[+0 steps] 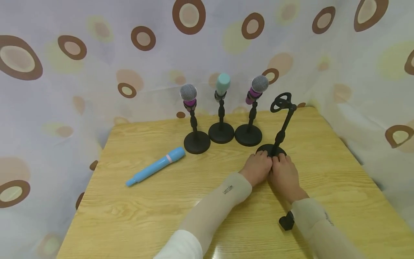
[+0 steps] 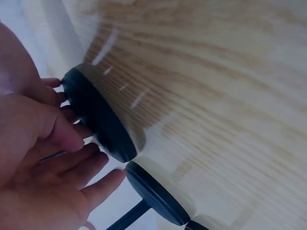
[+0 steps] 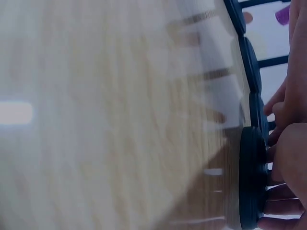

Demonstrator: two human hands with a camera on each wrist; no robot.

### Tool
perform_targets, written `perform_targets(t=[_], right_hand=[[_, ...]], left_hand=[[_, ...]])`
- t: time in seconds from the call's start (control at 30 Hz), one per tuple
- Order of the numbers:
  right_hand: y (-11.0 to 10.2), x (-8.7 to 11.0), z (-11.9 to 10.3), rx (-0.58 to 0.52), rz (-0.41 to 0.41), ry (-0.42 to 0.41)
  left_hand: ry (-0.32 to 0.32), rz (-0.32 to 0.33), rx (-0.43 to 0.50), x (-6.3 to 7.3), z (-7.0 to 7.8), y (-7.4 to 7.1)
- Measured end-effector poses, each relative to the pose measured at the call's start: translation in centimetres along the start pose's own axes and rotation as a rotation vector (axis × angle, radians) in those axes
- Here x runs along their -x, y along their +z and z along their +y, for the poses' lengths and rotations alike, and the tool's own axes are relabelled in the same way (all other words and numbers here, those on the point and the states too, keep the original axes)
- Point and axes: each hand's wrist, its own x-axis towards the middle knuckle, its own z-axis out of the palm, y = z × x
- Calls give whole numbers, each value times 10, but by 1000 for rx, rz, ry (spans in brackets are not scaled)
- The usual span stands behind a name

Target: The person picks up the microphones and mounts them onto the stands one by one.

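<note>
Both hands are at the round black base (image 1: pixel 267 148) of a small microphone stand (image 1: pixel 280 136), whose looped holder at the top has no microphone in it. My left hand (image 1: pixel 257 167) rests its fingertips at the base's left near side. Against the near right side of the same base, my right hand (image 1: pixel 285 177) touches with its fingers. In the left wrist view, fingers lie fairly straight along the top of the base (image 2: pixel 98 115). From the right wrist view, several fingertips touch the base (image 3: pixel 253 177) on its stand side.
Left of this stand, three stands hold a purple microphone (image 1: pixel 188 94), a mint-green microphone (image 1: pixel 223 84) and another purple microphone (image 1: pixel 258 85). A blue microphone (image 1: pixel 156 168) lies on the wooden table (image 1: pixel 129 212). A small black piece (image 1: pixel 286 221) sits beside the right forearm.
</note>
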Motion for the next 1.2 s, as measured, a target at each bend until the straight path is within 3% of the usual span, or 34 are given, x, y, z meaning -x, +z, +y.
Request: perform_targets(t=[0.33, 0.63, 0.97, 1.2], right_hand=[[3, 18, -27, -51, 20, -33], [5, 31, -53, -84, 22, -48], [4, 38, -77, -126, 8, -94], [5, 47, -99, -143, 12, -136]], left_hand=[[8, 6, -3, 29, -6, -1], [-44, -41, -35, 58, -15, -4], [-47, 104, -108, 92, -29, 1], [-88, 84, -123, 113, -35, 4]])
